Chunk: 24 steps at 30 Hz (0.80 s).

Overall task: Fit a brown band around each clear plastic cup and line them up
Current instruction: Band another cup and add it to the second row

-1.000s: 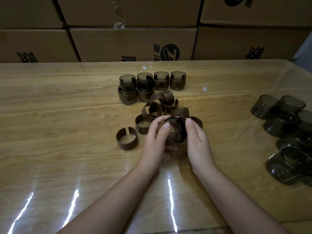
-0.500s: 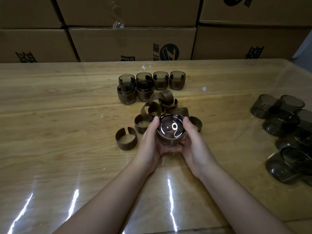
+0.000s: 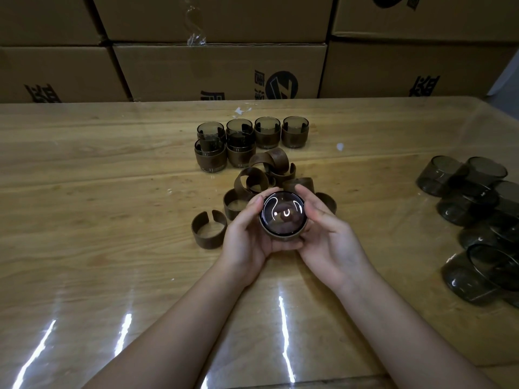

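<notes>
Between the two hands, a clear cup [image 3: 283,217] sits with a brown band [image 3: 280,236] wrapped round its wall.

The left hand [image 3: 247,237] curls round the cup's left side and the right hand [image 3: 328,237] round its right, thumbs up along the far rim and fingers cupped beneath; one round end of the cup tilts toward the camera and catches bright glints. Just behind the cup lie the loose bands [image 3: 269,169] in a tangled heap, and a single band [image 3: 208,230], split side up, lies just left of the cup. Farther behind the cup stand the banded cups [image 3: 252,138], four in a back row and two in front at its left end. Well to the right of the cup, bare cups [image 3: 477,209] lie jumbled on the glossy wooden table [image 3: 84,192]. Cardboard boxes [image 3: 196,71] are stacked far behind the cup.
</notes>
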Motion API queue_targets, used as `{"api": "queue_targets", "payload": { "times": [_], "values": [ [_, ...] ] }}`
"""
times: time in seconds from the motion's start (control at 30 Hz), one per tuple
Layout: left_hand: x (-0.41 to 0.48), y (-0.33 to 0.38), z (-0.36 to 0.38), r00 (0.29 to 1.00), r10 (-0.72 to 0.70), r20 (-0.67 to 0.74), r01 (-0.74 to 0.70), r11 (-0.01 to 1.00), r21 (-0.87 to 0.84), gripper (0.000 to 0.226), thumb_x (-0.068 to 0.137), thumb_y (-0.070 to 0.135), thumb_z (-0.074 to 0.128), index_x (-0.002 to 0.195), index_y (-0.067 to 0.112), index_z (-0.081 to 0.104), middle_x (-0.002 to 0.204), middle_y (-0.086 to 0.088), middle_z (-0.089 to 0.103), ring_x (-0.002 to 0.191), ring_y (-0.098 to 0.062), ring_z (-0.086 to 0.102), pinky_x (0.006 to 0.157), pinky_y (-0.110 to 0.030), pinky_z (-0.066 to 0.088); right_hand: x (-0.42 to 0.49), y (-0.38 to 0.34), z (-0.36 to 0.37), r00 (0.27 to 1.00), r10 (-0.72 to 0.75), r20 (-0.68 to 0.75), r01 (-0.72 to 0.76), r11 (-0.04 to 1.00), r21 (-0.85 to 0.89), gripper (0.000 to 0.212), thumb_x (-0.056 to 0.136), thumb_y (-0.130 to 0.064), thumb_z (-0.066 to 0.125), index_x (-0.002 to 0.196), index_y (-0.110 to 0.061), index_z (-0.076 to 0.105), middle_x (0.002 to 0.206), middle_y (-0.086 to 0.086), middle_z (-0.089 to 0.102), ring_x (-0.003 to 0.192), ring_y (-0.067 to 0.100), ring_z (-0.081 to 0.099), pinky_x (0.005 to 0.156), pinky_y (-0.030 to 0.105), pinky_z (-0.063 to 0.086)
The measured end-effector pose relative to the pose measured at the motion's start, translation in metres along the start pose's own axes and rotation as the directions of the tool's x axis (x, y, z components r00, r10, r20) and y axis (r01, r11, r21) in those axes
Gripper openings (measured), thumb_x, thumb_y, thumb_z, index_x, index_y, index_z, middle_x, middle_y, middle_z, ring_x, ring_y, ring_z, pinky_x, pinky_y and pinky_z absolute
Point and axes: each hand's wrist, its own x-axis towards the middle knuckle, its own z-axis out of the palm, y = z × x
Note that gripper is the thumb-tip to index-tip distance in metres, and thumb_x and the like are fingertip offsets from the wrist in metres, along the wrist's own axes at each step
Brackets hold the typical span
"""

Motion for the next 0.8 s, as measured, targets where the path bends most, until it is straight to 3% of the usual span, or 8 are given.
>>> {"api": "queue_targets", "payload": {
  "times": [0.13, 0.23, 0.37, 0.47, 0.7, 0.8],
  "values": [
    [0.0, -0.001, -0.001, 1.0, 0.021, -0.018, -0.021, 1.0, 0.003, 0.048, 0.083, 0.037, 0.054, 0.123, 0.011, 0.058, 0.12, -0.019, 0.063, 0.096, -0.039, 0.067, 0.063, -0.045, 0.059, -0.001, -0.001, 0.0, 0.999, 0.002, 0.053, -0.002, 1.0, 0.002, 0.033, 0.078, -0.015, 0.06, 0.111, -0.018, 0.061, 0.104, 0.008, 0.068, 0.095, 0.02, 0.065, 0.086, 0.033, 0.047],
    [-0.001, -0.003, 0.0, 0.997, 0.055, -0.045, -0.054, 0.998, 0.024, 0.052, 0.082, 0.044, 0.054, 0.119, 0.007, 0.058, 0.112, -0.019, 0.066, 0.086, -0.034, 0.07, 0.058, -0.041, 0.059, -0.003, 0.001, 0.003, 0.998, -0.003, 0.067, 0.005, 1.0, -0.021, 0.029, 0.079, -0.015, 0.06, 0.107, -0.021, 0.062, 0.099, 0.004, 0.068, 0.086, 0.016, 0.064, 0.063, 0.024, 0.046],
    [-0.002, -0.004, 0.002, 0.995, 0.063, -0.078, -0.062, 0.998, 0.017, 0.053, 0.086, 0.045, 0.042, 0.109, 0.001, 0.062, 0.097, -0.018, 0.071, 0.07, -0.032, 0.07, 0.048, -0.035, 0.057, -0.003, 0.005, 0.008, 0.998, -0.013, 0.067, 0.014, 1.0, -0.02, 0.028, 0.078, -0.015, 0.06, 0.105, -0.022, 0.061, 0.093, 0.003, 0.066, 0.076, 0.014, 0.062, 0.047, 0.022, 0.04],
    [-0.002, -0.004, 0.004, 0.99, 0.091, -0.104, -0.09, 0.996, 0.016, 0.051, 0.084, 0.044, 0.042, 0.102, 0.002, 0.064, 0.09, -0.018, 0.072, 0.064, -0.032, 0.069, 0.044, -0.033, 0.056, -0.002, 0.006, 0.011, 0.997, -0.027, 0.068, 0.029, 0.999, -0.033, 0.027, 0.078, -0.014, 0.059, 0.104, -0.02, 0.057, 0.09, 0.003, 0.066, 0.076, 0.015, 0.064, 0.047, 0.023, 0.041],
    [-0.003, -0.003, 0.005, 0.985, 0.115, -0.13, -0.115, 0.993, 0.003, 0.041, 0.086, 0.037, 0.042, 0.094, 0.008, 0.07, 0.087, -0.013, 0.072, 0.071, -0.027, 0.07, 0.043, -0.032, 0.055, -0.004, 0.008, 0.014, 0.994, -0.071, 0.08, 0.075, 0.996, -0.048, 0.017, 0.079, -0.013, 0.059, 0.095, -0.019, 0.057, 0.09, 0.005, 0.063, 0.073, 0.014, 0.063, 0.044, 0.021, 0.04],
    [-0.002, -0.001, 0.003, 0.983, 0.131, -0.131, -0.127, 0.991, 0.039, 0.037, 0.089, 0.027, 0.041, 0.095, 0.013, 0.074, 0.088, -0.012, 0.071, 0.075, -0.028, 0.07, 0.044, -0.032, 0.056, -0.005, 0.008, 0.013, 0.988, -0.091, 0.123, 0.104, 0.989, -0.104, 0.019, 0.073, -0.02, 0.068, 0.092, -0.021, 0.062, 0.083, 0.0, 0.065, 0.076, 0.014, 0.063, 0.048, 0.022, 0.043]
  ]
}}
